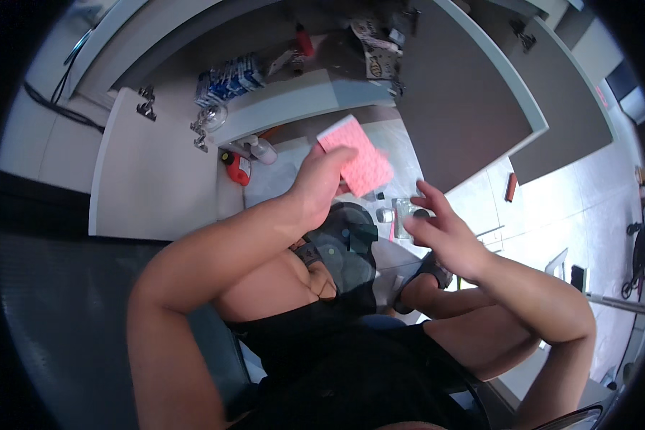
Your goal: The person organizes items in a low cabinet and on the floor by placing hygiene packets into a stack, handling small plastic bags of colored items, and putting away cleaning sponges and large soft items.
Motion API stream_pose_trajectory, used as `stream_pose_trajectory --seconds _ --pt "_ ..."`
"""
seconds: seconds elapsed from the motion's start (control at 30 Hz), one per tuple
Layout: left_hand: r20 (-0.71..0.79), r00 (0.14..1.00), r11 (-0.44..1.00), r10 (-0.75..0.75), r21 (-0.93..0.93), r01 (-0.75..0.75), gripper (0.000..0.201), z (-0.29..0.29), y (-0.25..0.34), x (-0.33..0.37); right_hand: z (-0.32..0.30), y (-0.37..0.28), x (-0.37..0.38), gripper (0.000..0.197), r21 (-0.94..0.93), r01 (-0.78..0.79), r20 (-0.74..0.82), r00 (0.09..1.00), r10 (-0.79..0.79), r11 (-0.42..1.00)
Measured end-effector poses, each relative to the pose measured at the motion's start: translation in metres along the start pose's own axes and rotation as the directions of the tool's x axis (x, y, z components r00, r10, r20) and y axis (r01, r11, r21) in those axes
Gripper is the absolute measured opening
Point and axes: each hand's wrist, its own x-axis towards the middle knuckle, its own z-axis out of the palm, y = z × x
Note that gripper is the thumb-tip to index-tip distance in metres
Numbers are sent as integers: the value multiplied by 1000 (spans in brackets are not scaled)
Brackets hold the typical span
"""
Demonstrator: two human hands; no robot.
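Plainly, the left hand [322,175] is pinching a pink textured pad [365,161] between thumb and fingers, and the pad is jutting out toward two o'clock from that hand. At four o'clock from the left hand, the right hand [443,236] is hanging with its fingers spread. A clear container [402,212] is showing toward ten o'clock from the right hand. A red bottle [238,170] is sitting at nine o'clock from the left hand.

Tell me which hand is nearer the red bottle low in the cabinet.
Left. In the picture, the left hand, holding a pink pad, is right of the red bottle and apart from it; the right hand is farther right and lower.
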Motion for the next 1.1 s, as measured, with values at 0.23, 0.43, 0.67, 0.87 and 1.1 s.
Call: stream_pose_trajectory --seconds 0.23,0.43,0.67,0.87,1.1 --pt "-223 955 881 196 -388 -272 35 -13 27 -2 96 -39 130 38 520 163 -130 985 -111 839" --pt "-535 844 916 47 -315 -250 51 -24 40 34 96 -30 268 25 198 395 -500 828 -254 897" --pt "-225 947 906 229 -307 -292 42 -37 50 51 56 -33 425 42 -867 143 -312 592 -743 478" --pt "-173 961 936 217 -241 -255 36 -44 62 48 75 -59 460 52 -948 -148 -280 809 -517 282" --pt "-114 964 941 241 -216 -260 36 -47 68 49 69 -69 479 55 -882 -130 -331 855 -399 453"
